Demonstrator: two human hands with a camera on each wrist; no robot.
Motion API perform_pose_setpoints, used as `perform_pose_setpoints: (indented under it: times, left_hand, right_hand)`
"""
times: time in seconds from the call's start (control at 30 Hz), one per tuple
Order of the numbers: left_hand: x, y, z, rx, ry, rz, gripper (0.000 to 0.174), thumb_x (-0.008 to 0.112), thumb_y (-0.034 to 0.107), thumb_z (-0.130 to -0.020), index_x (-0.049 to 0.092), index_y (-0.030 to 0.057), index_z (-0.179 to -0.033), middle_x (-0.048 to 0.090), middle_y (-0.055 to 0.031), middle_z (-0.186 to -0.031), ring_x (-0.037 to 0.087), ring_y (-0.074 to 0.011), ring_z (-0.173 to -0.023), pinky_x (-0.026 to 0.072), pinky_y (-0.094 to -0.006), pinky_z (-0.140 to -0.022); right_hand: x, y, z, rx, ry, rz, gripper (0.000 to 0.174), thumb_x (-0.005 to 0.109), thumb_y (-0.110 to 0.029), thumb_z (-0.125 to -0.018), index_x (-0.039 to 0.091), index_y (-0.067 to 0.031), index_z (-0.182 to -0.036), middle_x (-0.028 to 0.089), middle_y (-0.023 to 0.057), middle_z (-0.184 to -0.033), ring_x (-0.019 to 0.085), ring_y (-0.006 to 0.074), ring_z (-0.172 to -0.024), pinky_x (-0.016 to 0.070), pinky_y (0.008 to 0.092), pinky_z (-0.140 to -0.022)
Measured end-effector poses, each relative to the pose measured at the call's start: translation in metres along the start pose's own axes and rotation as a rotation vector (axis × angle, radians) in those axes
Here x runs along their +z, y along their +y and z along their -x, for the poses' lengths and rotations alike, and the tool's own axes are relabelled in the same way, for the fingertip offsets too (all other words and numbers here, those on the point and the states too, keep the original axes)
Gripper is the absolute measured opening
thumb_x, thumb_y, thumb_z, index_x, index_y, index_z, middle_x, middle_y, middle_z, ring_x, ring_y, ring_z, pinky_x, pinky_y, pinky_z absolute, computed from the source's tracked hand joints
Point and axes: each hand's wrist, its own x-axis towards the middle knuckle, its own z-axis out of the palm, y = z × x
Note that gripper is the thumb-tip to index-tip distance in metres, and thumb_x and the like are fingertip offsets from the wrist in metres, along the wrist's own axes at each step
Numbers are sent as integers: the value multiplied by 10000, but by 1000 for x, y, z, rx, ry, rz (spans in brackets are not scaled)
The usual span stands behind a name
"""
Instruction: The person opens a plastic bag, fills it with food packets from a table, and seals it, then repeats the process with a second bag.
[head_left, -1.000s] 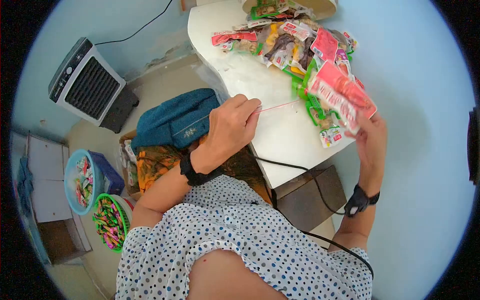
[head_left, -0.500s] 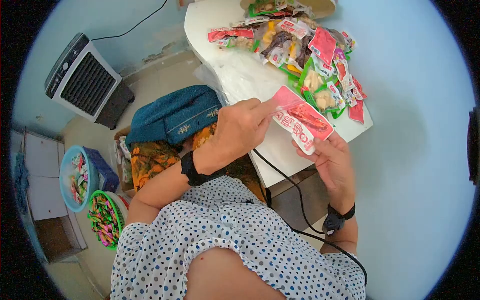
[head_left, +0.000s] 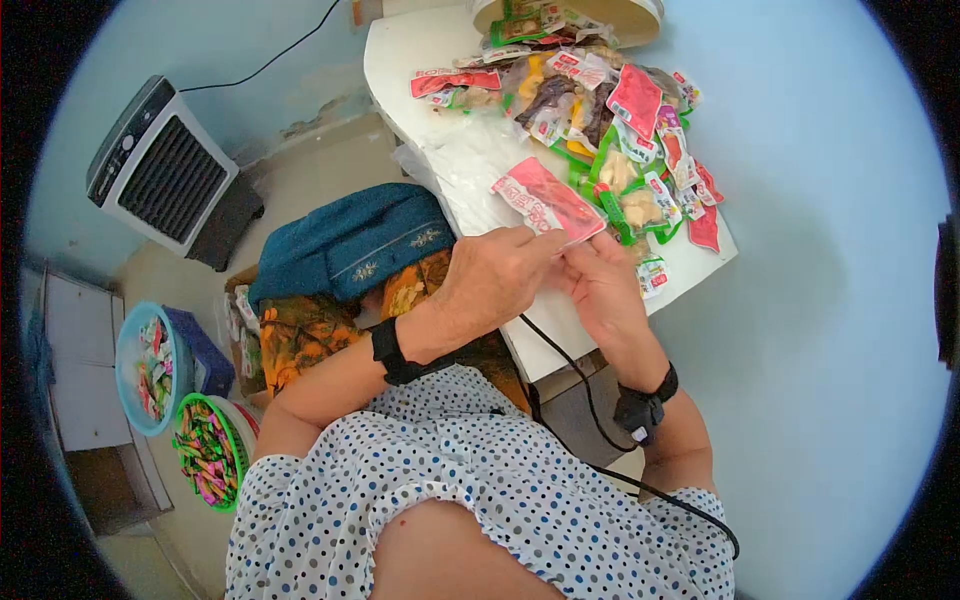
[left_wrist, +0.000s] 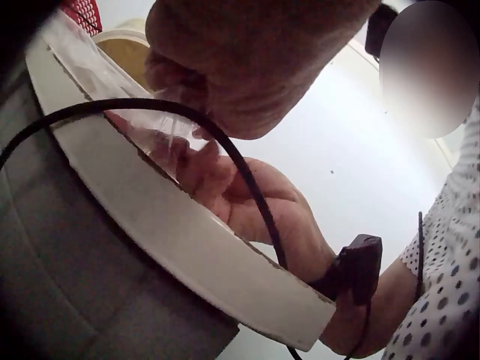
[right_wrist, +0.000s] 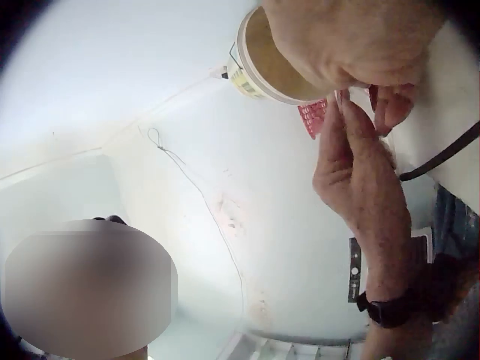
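red packet (head_left: 548, 200) is being held just above both grips | its clear lower edge is being pinched by left grip (head_left: 495, 272) and right grip (head_left: 600, 290) | judged early: packet pile (head_left: 590, 90) beyond is being left on counter (head_left: 400, 50)

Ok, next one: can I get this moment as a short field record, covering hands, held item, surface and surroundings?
left hand: pinches the near edge of the red packet
right hand: pinches the same edge, beside the left
packet position: held above the white table
table: pile of snack packets at its far end
floor: green basket, blue basin, fan unit
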Motion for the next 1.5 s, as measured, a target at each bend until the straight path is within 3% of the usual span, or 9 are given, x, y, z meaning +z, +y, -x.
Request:
perform_pose_setpoints:
  times: [0.1,0.3,0.5,0.9,1.1,1.2,1.27,1.43,1.5]
  left_hand:
    - [1,0,-2,0,12,49,278,681,116,-833,667,78,-1108,612,-104,-742,641,-288,-668,515,-396,-553]
    - [2,3,-2,-13,9,113,308,668,96,-832,668,90,-1140,634,-116,-761,654,-291,-690,529,-391,-582]
    - [-2,0,-2,8,-65,87,370,644,60,-834,643,95,-1202,651,-130,-779,663,-296,-710,538,-395,-607]
    - [-9,4,4,-35,88,172,363,656,73,-851,611,66,-1210,644,-149,-868,649,-331,-739,535,-398,-640]
    - [-9,-1,14,-89,31,110,309,687,85,-825,607,48,-1121,642,-142,-856,645,-318,-730,521,-397,-622]
    - [-9,2,17,-85,75,90,279,701,102,-812,601,45,-1067,641,-141,-854,645,-322,-736,518,-408,-628]
    - [-9,3,18,-55,98,50,275,711,118,-805,598,46,-1045,643,-142,-857,646,-328,-746,519,-418,-641]
    - [-15,8,19,-121,26,-5,266,725,160,-796,592,43,-994,646,-149,-851,651,-334,-763,518,-428,-644]
    - [-18,8,21,-133,3,-9,254,724,166,-797,589,42,-973,643,-152,-841,649,-334,-758,516,-431,-638]
  right_hand:
    - [-10,2,-4,117,-2,141,156,536,-39,-933,598,-10,-1073,690,93,-879,668,164,-657,528,279,-543]
    - [-9,10,-12,136,8,-78,108,528,-23,-918,604,-31,-994,650,73,-769,597,161,-544,450,275,-466]
    - [7,9,-20,54,75,-105,171,514,-65,-936,587,-38,-1089,583,30,-784,545,134,-588,404,279,-464]
    - [11,12,-10,-134,28,-73,227,538,-59,-943,564,23,-1154,633,107,-1079,618,185,-1031,518,327,-881]
    - [3,-47,32,175,-89,359,255,584,-121,-949,620,69,-1114,665,133,-1098,682,180,-845,566,291,-709]
    - [-31,-77,18,-60,5,642,282,596,-162,-955,649,71,-1104,705,115,-993,695,181,-773,558,272,-624]
    - [-49,-84,-12,-439,180,813,290,626,-178,-928,668,63,-1083,718,120,-853,704,206,-805,556,293,-672]
    - [-70,-105,-104,-1002,263,1461,502,713,-263,-812,609,72,-1171,633,300,-1107,639,372,-1043,515,465,-856]
    - [-52,-108,-121,-888,337,1646,541,708,-318,-808,602,71,-1168,593,315,-1180,600,400,-1097,504,494,-872]
